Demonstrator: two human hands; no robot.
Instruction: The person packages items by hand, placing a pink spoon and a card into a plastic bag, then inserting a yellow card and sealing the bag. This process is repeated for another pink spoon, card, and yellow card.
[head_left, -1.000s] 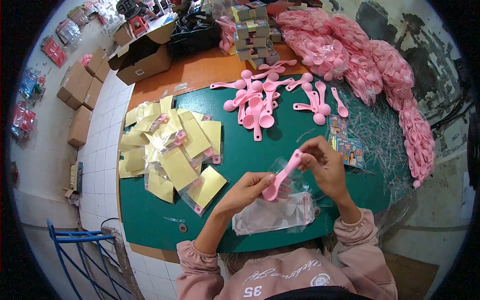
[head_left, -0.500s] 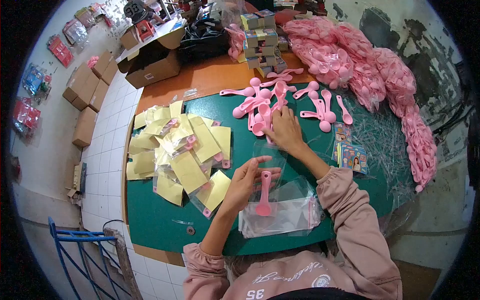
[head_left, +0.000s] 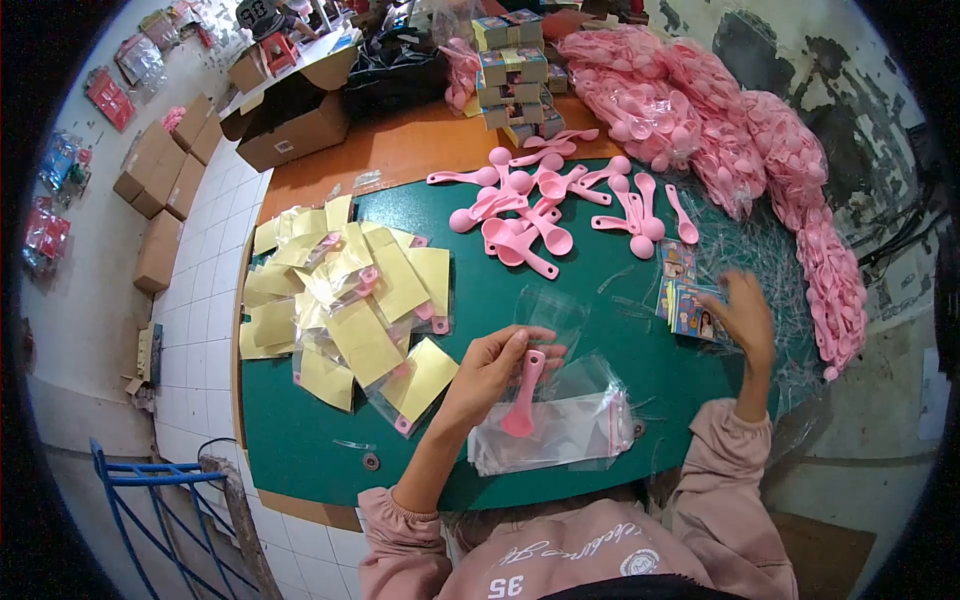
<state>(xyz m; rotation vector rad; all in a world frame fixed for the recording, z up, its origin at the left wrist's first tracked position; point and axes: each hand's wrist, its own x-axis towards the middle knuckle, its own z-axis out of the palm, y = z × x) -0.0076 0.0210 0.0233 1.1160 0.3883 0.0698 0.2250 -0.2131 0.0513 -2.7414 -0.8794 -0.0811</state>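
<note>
Currently I have the left hand (head_left: 490,370) curled beside a smooth pink spoon (head_left: 522,405) over filmy bags (head_left: 570,430), pinch unclear to me; the right hand (head_left: 748,318), fingers spread, is at glossy cards (head_left: 690,308).

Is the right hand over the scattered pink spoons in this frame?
No, the right hand is by the printed cards, to the right of and nearer the person than the scattered pink spoons.

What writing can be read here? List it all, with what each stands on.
"35": on the sweatshirt, upside down in view.
"98", apparently: on the dark cap.
Too small or blurred to read: the script and round badge on the sweatshirt, the picture cards, the stacked bundles, the box's white label.
</note>
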